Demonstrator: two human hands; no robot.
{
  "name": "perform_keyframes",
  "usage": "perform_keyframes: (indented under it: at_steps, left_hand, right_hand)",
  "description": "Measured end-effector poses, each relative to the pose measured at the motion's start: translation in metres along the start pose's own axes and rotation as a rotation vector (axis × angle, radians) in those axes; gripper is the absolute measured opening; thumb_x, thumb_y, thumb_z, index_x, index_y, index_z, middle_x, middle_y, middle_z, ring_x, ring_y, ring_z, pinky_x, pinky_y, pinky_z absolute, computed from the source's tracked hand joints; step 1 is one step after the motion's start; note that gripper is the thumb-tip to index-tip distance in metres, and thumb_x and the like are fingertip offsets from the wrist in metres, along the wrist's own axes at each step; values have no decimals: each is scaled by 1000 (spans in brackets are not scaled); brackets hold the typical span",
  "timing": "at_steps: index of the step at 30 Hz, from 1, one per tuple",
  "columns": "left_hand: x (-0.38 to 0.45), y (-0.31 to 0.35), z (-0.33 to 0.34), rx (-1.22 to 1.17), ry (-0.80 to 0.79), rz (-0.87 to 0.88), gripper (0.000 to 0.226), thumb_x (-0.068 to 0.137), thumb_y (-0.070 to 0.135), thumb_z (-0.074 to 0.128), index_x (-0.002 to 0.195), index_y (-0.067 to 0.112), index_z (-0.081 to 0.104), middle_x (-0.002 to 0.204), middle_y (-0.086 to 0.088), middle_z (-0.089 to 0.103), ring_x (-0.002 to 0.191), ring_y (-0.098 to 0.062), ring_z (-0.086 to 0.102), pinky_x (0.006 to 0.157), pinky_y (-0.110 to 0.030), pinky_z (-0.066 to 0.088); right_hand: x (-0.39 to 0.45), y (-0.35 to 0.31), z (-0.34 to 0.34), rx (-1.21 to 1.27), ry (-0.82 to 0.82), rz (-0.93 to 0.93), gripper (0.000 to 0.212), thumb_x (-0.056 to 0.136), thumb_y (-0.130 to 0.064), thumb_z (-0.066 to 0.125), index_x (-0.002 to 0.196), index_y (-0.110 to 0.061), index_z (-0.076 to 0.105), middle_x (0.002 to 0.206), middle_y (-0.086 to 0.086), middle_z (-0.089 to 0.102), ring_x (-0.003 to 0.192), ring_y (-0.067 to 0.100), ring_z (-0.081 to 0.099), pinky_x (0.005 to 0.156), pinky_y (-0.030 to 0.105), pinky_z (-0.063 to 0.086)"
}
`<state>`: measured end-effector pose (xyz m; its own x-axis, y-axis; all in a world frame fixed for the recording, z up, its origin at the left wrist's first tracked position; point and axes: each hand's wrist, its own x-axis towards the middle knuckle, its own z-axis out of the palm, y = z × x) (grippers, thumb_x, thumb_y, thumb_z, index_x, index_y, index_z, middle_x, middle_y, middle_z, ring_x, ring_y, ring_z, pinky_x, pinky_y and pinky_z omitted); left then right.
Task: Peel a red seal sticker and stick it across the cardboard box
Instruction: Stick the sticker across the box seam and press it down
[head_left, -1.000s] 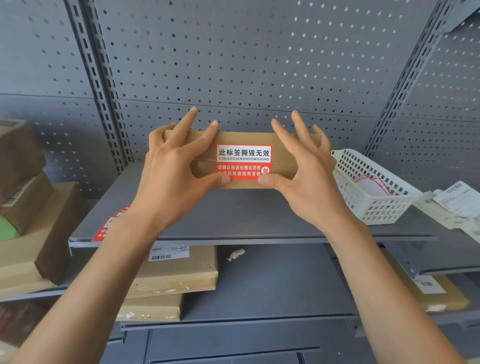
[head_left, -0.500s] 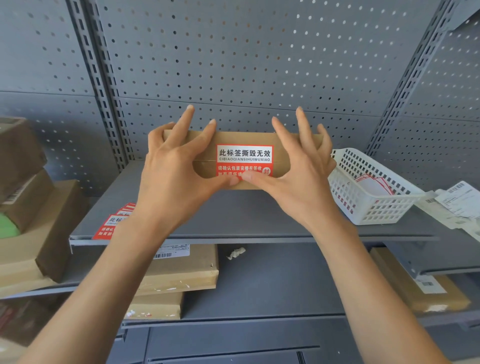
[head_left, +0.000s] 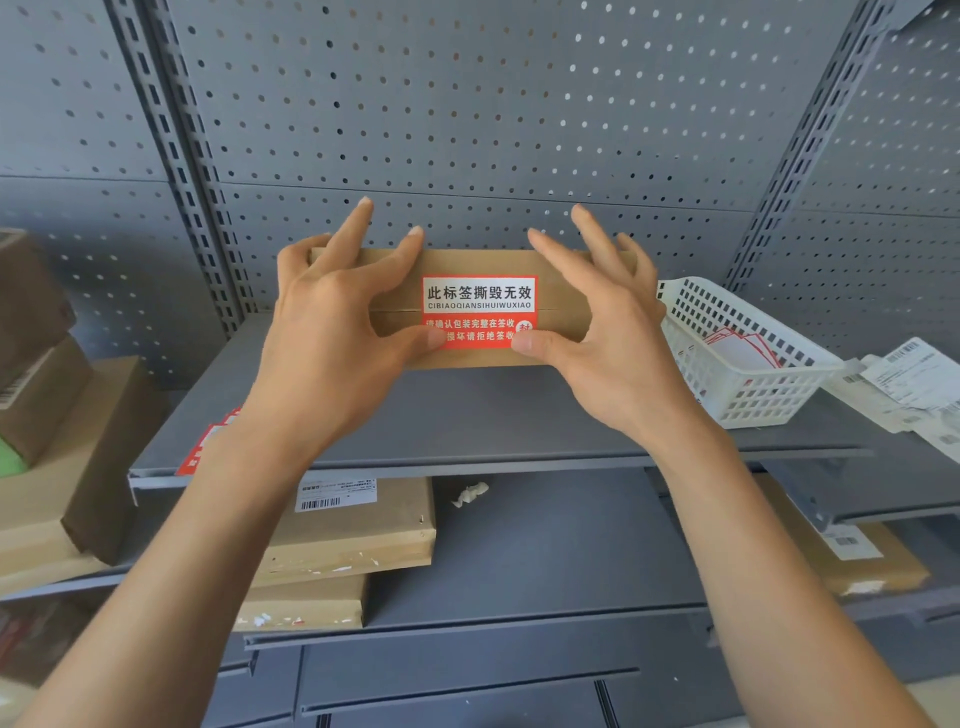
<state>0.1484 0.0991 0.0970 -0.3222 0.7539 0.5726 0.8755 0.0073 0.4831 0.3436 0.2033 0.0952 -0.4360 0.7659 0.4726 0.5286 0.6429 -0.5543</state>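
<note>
A flat cardboard box (head_left: 563, 291) stands on edge on the grey shelf (head_left: 467, 415), its front facing me. A red and white seal sticker (head_left: 478, 306) lies across the box's middle seam. My left hand (head_left: 332, 332) clasps the box's left end, fingers over the top, thumb pressing the sticker's lower left corner. My right hand (head_left: 608, 343) clasps the right end, its thumb on the sticker's lower right corner. More red stickers (head_left: 208, 441) lie at the shelf's left front edge, partly hidden by my left arm.
A white plastic basket (head_left: 743, 374) with sticker sheets stands right of the box. Paper labels (head_left: 914, 379) lie at far right. Cardboard boxes (head_left: 353, 535) are stacked on the lower shelf and at the left (head_left: 62, 441). A perforated grey panel (head_left: 467, 130) forms the back wall.
Both thumbs met at the middle of the sticker's lower edge, then slid apart to its lower corners. The box has stayed in place.
</note>
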Motion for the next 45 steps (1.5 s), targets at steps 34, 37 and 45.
perform_keyframes:
  at_steps: [34,37,45]
  left_hand:
    - [-4,-5,8,-104,61,-5,47,102,21,61,143,44,53,171,3,15,145,-32,22,115,-49,23]
    - [-4,-7,9,-92,62,4,46,105,17,55,143,44,53,172,2,14,146,-31,21,112,-45,20]
    - [-9,8,26,-184,256,-111,47,92,64,54,130,39,67,167,7,28,144,-25,31,115,-50,31]
  right_hand:
    - [-3,-8,4,107,128,44,58,90,-24,76,143,-38,56,169,-9,24,155,20,14,122,60,16]
    - [-5,-7,1,103,112,23,55,96,-14,68,144,-38,55,169,-10,24,156,19,12,123,60,14]
    - [-7,-27,35,-180,302,93,84,85,-82,35,156,-38,36,173,-2,5,154,35,11,112,60,19]
